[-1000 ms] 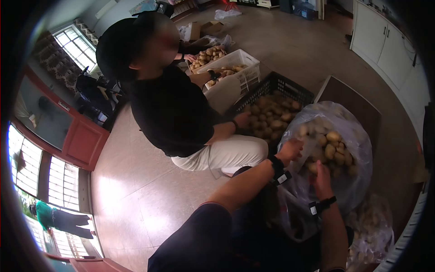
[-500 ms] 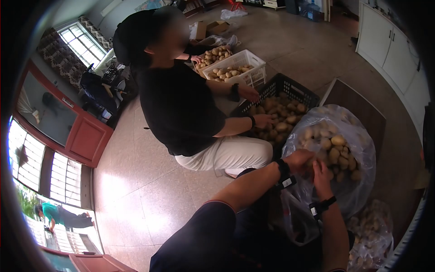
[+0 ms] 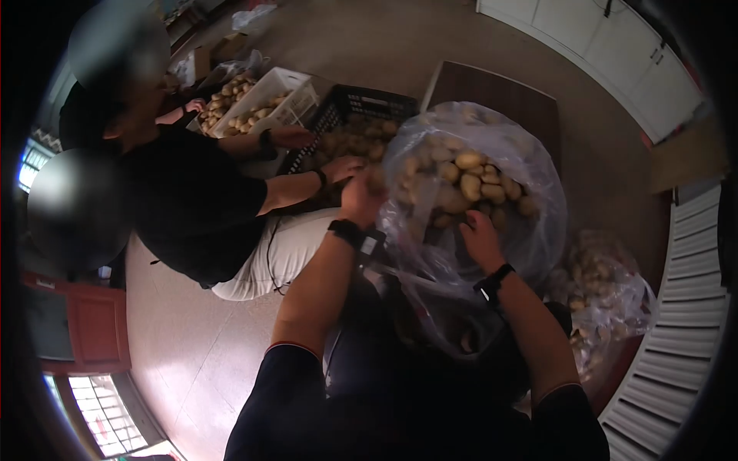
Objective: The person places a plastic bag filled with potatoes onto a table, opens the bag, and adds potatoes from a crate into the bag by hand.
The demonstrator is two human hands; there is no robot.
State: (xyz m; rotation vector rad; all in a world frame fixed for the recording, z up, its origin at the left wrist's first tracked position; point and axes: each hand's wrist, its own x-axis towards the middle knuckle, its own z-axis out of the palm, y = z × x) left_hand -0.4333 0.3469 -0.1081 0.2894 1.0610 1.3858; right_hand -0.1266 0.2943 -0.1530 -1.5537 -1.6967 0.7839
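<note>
My left hand (image 3: 360, 201) is blurred, between the black crate (image 3: 367, 98) and the clear plastic bag (image 3: 544, 165). Its fingers curl round a brownish shape that looks like a potato (image 3: 376, 180). Over the mouth of the bag, my right hand (image 3: 481, 241) reaches in with fingers apart, close to the potatoes (image 3: 470, 184) inside. Nothing shows in its grip. Many potatoes lie in the black crate, partly in shadow. A co-worker's hands (image 3: 343, 168) are above that crate, close to my left hand.
Beyond the black crate stands a white crate (image 3: 296, 88) of potatoes, and another person's hand (image 3: 195, 105) is by a further heap. A second plastic bag of potatoes (image 3: 596, 280) lies at right, near a white ribbed radiator (image 3: 684, 307). A dark board (image 3: 500, 84) lies behind the open bag.
My view has turned to the right. My hands were together at the bag; now the left has moved away toward the black crate, while the right stays over the bag.
</note>
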